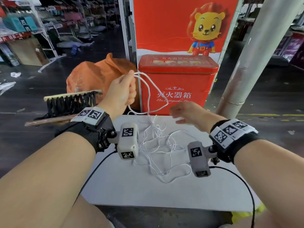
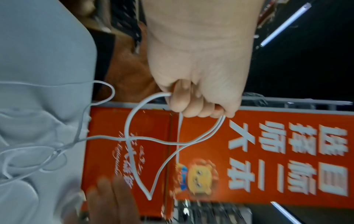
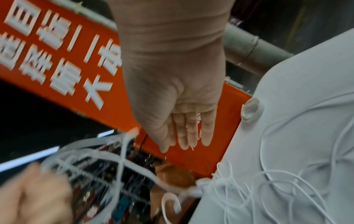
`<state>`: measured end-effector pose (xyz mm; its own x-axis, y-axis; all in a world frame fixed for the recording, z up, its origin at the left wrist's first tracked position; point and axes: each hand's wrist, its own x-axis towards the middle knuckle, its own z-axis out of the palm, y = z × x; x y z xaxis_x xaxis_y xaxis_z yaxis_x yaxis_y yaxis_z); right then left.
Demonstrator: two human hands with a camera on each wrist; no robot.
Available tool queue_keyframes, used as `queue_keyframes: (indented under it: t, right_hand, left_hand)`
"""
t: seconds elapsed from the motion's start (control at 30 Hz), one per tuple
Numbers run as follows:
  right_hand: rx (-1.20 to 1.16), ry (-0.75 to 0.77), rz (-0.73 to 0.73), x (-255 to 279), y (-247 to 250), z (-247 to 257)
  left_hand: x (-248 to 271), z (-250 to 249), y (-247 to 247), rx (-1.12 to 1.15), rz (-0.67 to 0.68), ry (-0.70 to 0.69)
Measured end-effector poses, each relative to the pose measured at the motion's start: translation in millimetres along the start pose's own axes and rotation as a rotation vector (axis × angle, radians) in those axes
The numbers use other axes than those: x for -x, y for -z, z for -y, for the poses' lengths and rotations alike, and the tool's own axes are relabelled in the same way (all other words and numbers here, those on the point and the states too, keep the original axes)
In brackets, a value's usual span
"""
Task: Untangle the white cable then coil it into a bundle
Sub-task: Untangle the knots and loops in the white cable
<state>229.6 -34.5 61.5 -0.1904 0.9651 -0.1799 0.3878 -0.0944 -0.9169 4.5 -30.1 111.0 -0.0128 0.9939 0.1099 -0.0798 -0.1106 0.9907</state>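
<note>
1. The left hand is raised above the far edge of the table, fingers curled into a fist around a couple of loops of the white cable; the rest of the cable lies in a loose tangle on the white table
2. The right hand hovers just above the table's far edge, fingers straight and close together, holding nothing
3. Risk, as I judge it: lifting the left hand higher could draw the crossings below into a tight knot, since several strands meet at one point under the loops
4. The held loops could also slip out of shape if the fist loosens, undoing the coil begun
5. Around: a red fire extinguisher box behind the table, an orange bag to its left, a grey pillar, dark floor and shelves beyond
</note>
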Motion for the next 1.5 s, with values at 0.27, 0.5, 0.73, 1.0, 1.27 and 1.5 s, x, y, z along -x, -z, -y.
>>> queue_keyframes:
  t: [0.27,0.5,0.73,1.0,1.27,1.5]
  right_hand:
    - [0.575,0.034,0.198,-3.4,-38.1,-1.0]
    - [0.369,0.132,0.04,-3.5,-14.5,-4.2]
    - [-0.253,0.281,-0.151,-0.2,2.2,5.7]
    - [-0.84,0.222,-0.571,-2.0,21.4,9.5]
    - [-0.976,0.262,-0.381,9.3,37.3,23.6]
    - [0.615,0.21,-0.149,8.9,29.8,16.5]
  left_hand:
    - [6.1,-27.1,-25.1,0.183,-0.012,-0.091]
    - [-9.1,-9.6,10.0,0.233,-0.436,-0.035]
    - [-24.4,28.8,36.3,0.051,-0.596,0.09]
    - [-23.2,41.3,49.8,-0.027,-0.638,0.107]
    - [-24.0,45.2,47.8,-0.053,-0.677,0.117]
    - [-28.2,37.8,49.1,-0.059,-0.693,0.015]
